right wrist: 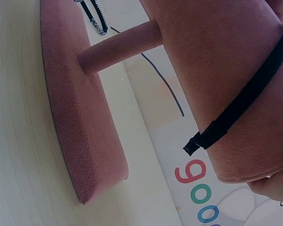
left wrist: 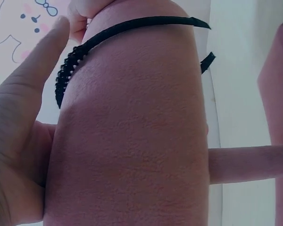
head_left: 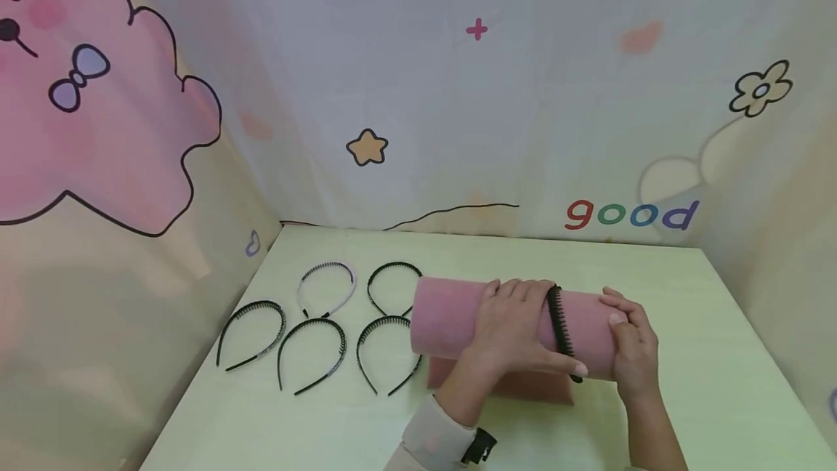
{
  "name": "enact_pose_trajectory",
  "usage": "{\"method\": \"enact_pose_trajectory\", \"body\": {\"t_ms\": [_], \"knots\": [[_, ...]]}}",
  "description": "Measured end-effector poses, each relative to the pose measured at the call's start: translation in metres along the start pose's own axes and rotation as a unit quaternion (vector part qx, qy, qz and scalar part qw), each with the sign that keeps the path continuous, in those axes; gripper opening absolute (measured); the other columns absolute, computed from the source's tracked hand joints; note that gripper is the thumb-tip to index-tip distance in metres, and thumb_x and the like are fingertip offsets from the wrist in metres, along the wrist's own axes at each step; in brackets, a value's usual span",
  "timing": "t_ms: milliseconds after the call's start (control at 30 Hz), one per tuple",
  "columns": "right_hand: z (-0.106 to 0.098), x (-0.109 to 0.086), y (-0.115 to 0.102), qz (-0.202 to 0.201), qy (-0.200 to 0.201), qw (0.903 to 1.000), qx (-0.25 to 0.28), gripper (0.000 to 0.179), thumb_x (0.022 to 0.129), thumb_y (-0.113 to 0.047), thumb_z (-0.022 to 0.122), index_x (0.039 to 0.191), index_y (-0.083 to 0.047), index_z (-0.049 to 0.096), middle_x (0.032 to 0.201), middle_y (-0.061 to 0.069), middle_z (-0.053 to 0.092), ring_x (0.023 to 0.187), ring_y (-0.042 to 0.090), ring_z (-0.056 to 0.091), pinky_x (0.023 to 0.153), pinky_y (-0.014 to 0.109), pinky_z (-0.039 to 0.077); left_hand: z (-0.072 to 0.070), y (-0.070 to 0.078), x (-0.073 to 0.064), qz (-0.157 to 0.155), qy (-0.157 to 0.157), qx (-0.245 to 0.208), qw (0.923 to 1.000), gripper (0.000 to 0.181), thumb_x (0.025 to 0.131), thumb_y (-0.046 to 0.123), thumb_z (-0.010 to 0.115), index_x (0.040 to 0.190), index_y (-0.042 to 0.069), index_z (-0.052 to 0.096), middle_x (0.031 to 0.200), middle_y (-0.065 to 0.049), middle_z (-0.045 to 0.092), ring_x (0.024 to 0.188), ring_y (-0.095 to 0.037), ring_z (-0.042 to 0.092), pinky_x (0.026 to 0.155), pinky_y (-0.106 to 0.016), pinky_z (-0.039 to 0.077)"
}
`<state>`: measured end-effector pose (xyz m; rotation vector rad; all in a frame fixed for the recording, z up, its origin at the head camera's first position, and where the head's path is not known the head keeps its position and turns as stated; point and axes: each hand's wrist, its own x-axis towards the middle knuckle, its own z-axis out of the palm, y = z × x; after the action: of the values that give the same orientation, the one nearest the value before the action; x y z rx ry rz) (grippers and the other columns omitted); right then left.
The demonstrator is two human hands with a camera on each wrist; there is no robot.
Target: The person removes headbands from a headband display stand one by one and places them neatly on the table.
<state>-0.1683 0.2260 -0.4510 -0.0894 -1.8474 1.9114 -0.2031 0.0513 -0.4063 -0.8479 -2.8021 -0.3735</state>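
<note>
A pink velvety headband stand, with a thick roll (head_left: 447, 317) on a post (right wrist: 120, 47) above a flat base (head_left: 532, 388), stands at centre right. Around the roll's right part sits a black toothed headband (head_left: 560, 322), its ends sticking out past the roll in both wrist views. My left hand (head_left: 513, 325) lies over the roll left of the headband, fingers bent over the far side and thumb reaching toward the headband's lower end. At the roll's right end, my right hand (head_left: 636, 347) grips the edge with fingers on top and thumb in front.
Left of the stand, several headbands lie on the pale table (head_left: 222, 424): a lilac one (head_left: 354, 278) at the back, a black one (head_left: 370, 286) beside it, and dark ones (head_left: 344, 344) nearer the front. A printed cloth backdrop (head_left: 418, 93) rises behind the table and at its sides.
</note>
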Motion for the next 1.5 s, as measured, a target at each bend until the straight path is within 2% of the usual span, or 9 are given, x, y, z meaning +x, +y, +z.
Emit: {"method": "enact_pose_trajectory", "body": {"t_ms": [167, 400, 633, 900, 1133, 1367, 1500], "knots": [[0.000, 0.000, -0.001, -0.004, -0.002, 1.0000, 0.007, 0.028, 0.097, -0.009, 0.036, 0.113, 0.007, 0.053, 0.128, 0.005, 0.051, 0.122, 0.018, 0.038, 0.091, 0.031, 0.026, 0.003, 0.001, 0.000, 0.002, 0.027, 0.016, 0.9995, 0.104, 0.054, 0.084, 0.059, 0.136, 0.024, 0.037, 0.129, 0.008, 0.048, 0.119, -0.011, 0.039, 0.103, -0.040, 0.023], [-0.002, -0.001, -0.001, -0.006, 0.001, 1.0000, 0.002, 0.028, 0.097, -0.009, 0.036, 0.113, 0.006, 0.053, 0.127, 0.005, 0.051, 0.122, 0.017, 0.039, 0.093, 0.032, 0.026, 0.003, 0.001, -0.002, 0.020, 0.015, 0.029, 0.9993, 0.099, 0.058, 0.084, 0.056, 0.141, 0.032, 0.035, 0.132, 0.006, 0.045, 0.122, -0.014, 0.036, 0.103, -0.043, 0.022], [-0.001, -0.001, 0.001, 0.000, -0.003, 0.9999, 0.013, 0.028, 0.097, -0.009, 0.036, 0.113, 0.006, 0.054, 0.127, 0.004, 0.051, 0.121, 0.018, 0.038, 0.091, 0.031, 0.025, 0.001, -0.001, -0.006, 0.008, 0.010, 0.038, 0.9992, 0.094, 0.060, 0.083, 0.055, 0.140, 0.036, 0.037, 0.133, 0.004, 0.044, 0.123, -0.017, 0.036, 0.103, -0.046, 0.021], [-0.001, 0.000, 0.001, 0.005, -0.006, 0.9999, -0.010, 0.030, 0.097, -0.011, 0.035, 0.116, 0.005, 0.053, 0.131, 0.005, 0.049, 0.122, 0.018, 0.037, 0.091, 0.033, 0.025, -0.001, -0.005, -0.007, 0.008, 0.026, 0.020, 0.9994, 0.093, 0.060, 0.079, 0.060, 0.139, 0.035, 0.038, 0.131, 0.004, 0.046, 0.122, -0.016, 0.037, 0.103, -0.044, 0.021], [-0.002, 0.000, 0.001, 0.011, -0.004, 0.9998, -0.016, 0.029, 0.097, -0.011, 0.036, 0.115, 0.005, 0.053, 0.130, 0.004, 0.050, 0.123, 0.016, 0.037, 0.092, 0.033, 0.025, -0.005, -0.011, -0.010, -0.006, 0.006, 0.003, 1.0000, 0.096, 0.057, 0.077, 0.066, 0.137, 0.033, 0.038, 0.132, 0.008, 0.045, 0.123, -0.015, 0.037, 0.104, -0.044, 0.021], [-0.001, 0.001, -0.001, 0.005, -0.002, 0.9999, -0.009, 0.029, 0.097, -0.011, 0.036, 0.114, 0.005, 0.053, 0.129, 0.003, 0.050, 0.123, 0.015, 0.037, 0.092, 0.032, 0.025, -0.008, -0.018, -0.012, -0.006, 0.011, -0.015, 0.9998, 0.096, 0.055, 0.077, 0.067, 0.137, 0.036, 0.038, 0.131, 0.009, 0.045, 0.123, -0.014, 0.036, 0.105, -0.045, 0.018], [-0.001, 0.001, 0.000, 0.008, -0.002, 0.9999, -0.012, 0.029, 0.097, -0.010, 0.036, 0.115, 0.005, 0.053, 0.130, 0.003, 0.050, 0.124, 0.015, 0.037, 0.093, 0.032, 0.025, -0.008, -0.020, -0.013, -0.010, 0.011, -0.012, 0.9998, 0.096, 0.055, 0.077, 0.067, 0.138, 0.037, 0.039, 0.131, 0.008, 0.045, 0.124, -0.015, 0.035, 0.105, -0.045, 0.018]]}}
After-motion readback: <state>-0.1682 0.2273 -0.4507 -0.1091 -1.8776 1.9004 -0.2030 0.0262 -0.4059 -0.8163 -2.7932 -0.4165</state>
